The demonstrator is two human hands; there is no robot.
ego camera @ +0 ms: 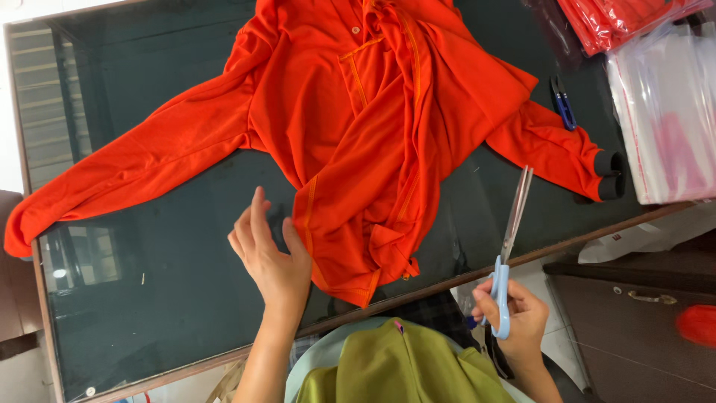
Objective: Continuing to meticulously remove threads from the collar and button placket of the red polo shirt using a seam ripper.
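Note:
An orange long-sleeved shirt [358,112] lies spread on a dark glass-topped table [164,276], sleeves stretched left and right, its lower part bunched and folded. My left hand [270,254] is open, fingers apart, touching the shirt's left hem edge. My right hand [514,313] grips blue-handled scissors [511,246] at the table's near edge; the blades point up and look nearly closed, just right of the shirt's hem.
A small blue thread snipper [563,101] lies on the table by the right sleeve. Clear plastic bags [664,112] are stacked at right, packed red garments [619,19] at top right. A dark wooden drawer unit [641,306] stands at lower right.

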